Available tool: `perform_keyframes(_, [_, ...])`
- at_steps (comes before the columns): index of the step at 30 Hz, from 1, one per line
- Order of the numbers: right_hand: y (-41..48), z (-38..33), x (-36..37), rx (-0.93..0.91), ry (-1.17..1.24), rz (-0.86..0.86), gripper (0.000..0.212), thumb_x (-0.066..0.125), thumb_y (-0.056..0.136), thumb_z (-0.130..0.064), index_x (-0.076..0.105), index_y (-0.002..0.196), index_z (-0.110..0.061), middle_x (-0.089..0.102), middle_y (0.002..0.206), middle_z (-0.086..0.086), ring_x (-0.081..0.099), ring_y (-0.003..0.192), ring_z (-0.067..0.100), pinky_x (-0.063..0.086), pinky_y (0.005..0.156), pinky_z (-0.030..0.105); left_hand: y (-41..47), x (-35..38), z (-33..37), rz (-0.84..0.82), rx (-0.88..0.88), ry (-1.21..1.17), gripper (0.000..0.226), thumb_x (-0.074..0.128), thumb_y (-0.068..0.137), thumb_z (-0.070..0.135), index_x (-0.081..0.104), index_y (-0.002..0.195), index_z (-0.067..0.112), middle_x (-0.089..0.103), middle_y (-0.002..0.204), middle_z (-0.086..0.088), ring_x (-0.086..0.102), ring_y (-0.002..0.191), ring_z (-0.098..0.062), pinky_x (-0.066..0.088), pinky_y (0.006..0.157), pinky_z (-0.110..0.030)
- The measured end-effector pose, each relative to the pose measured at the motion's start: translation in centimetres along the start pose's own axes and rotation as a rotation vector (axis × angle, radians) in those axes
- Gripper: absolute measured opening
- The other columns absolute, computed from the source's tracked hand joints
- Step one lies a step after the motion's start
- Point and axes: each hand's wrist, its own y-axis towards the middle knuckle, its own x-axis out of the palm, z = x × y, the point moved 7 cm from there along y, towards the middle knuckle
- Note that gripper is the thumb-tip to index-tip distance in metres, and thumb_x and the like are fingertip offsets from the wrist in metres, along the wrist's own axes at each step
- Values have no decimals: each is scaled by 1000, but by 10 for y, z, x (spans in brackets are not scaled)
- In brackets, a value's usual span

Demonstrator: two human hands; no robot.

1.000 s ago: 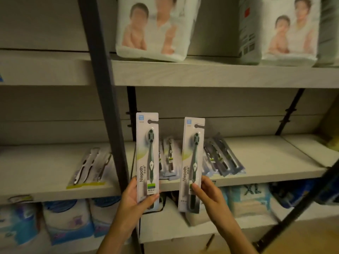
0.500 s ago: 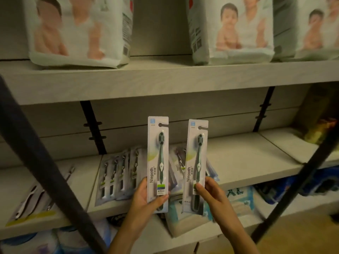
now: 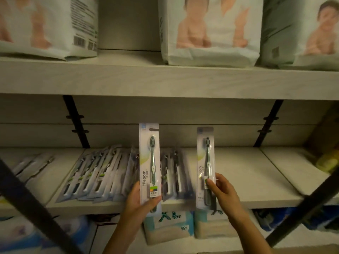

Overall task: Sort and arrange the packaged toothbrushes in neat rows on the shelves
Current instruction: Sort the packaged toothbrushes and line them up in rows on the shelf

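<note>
My left hand [image 3: 139, 203] grips the lower end of an upright packaged toothbrush [image 3: 149, 156], a white card marked Niepoth with a dark green brush. My right hand [image 3: 222, 191] pinches the lower part of a second, matching packaged toothbrush [image 3: 205, 162], also upright, further right. Both packs are held in front of the middle shelf [image 3: 247, 180]. On that shelf, behind and left of the packs, lies a fanned row of toothbrush packs [image 3: 99, 173]. Two more packs [image 3: 173, 176] lie flat between my hands.
Diaper bags [image 3: 211, 30] stand on the upper shelf [image 3: 165, 79]. Dark diagonal bars cross the lower left [image 3: 33, 208] and lower right [image 3: 302, 208]. Loose clear packs [image 3: 33, 165] lie at far left, a yellow item [image 3: 328, 160] at far right. Wipe packs [image 3: 168, 228] fill the shelf below.
The camera view swung right and closer to the shelf. My right hand has carried its pack to the right, widening the gap between the two packs.
</note>
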Motion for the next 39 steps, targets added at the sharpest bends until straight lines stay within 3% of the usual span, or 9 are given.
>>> perform_keyframes(4, [42, 37, -13, 92, -218, 61, 34, 55, 91, -31, 48, 121, -16, 64, 94, 4, 65, 86, 20, 56, 77, 35, 2, 0, 1, 53, -13, -5, 52, 68, 78, -1, 49, 117, 29, 65, 104, 9, 63, 96, -11, 55, 75, -33])
perform_keyframes(9, [92, 70, -8, 238, -379, 74, 37, 52, 93, -35, 50, 119, -10, 62, 104, 9, 63, 93, 23, 53, 88, 39, 11, 14, 7, 26, -11, 32, 51, 68, 78, -1, 48, 112, 31, 62, 103, 12, 60, 91, -4, 51, 61, -17])
perform_keyframes(14, [116, 87, 10, 311, -590, 0, 34, 44, 96, -36, 52, 117, -10, 60, 116, 13, 58, 102, 25, 48, 90, 35, 20, 26, 5, 12, -15, 37, 52, 67, 78, -1, 47, 115, 30, 61, 102, 13, 58, 93, -5, 49, 68, -20])
perform_keyframes(19, [111, 84, 12, 219, -864, -44, 38, 38, 97, -39, 44, 127, -16, 41, 135, 10, 39, 124, 27, 37, 104, 37, 23, 38, 2, -51, -19, 55, 52, 66, 80, 1, 45, 114, 33, 60, 103, 15, 58, 92, 0, 48, 66, -17])
perform_keyframes(23, [75, 33, 17, 0, -311, 94, 31, 41, 97, -35, 51, 122, -19, 51, 129, 6, 51, 114, 15, 45, 96, 27, 25, 55, 2, -118, -27, 46, 46, 64, 80, 0, 49, 107, 33, 62, 103, 13, 59, 93, -2, 49, 64, -16])
perform_keyframes(26, [36, 1, 43, -83, 24, -118, 24, 51, 88, -48, 59, 103, -31, 65, 99, -7, 63, 90, 4, 51, 76, 16, 24, 75, 3, -189, -7, 85, 43, 63, 82, -1, 50, 106, 31, 63, 107, 10, 64, 91, 0, 50, 63, -10])
perform_keyframes(29, [15, 0, 49, -139, 4, -101, 32, 68, 79, -41, 60, 109, -31, 68, 98, -5, 64, 86, 5, 54, 77, 21, 21, 94, -5, -277, -9, 115, 42, 57, 84, -7, 49, 108, 26, 63, 107, 12, 64, 89, 9, 48, 68, -8])
perform_keyframes(34, [38, 15, 14, -28, -112, 101, 25, 63, 86, -26, 52, 109, -27, 62, 92, -6, 63, 77, 6, 52, 58, 16, 23, 80, -13, -225, -41, 254, 30, 69, 81, 13, 48, 100, 26, 58, 98, -6, 58, 86, -14, 47, 67, -18])
perform_keyframes(39, [86, 45, -6, 161, -382, 113, 40, 62, 86, -34, 51, 120, -15, 61, 95, 0, 64, 83, 16, 56, 80, 34, 19, 50, -13, -134, -81, 237, 25, 66, 84, 24, 52, 105, 26, 59, 107, -2, 56, 97, -14, 42, 69, -20])
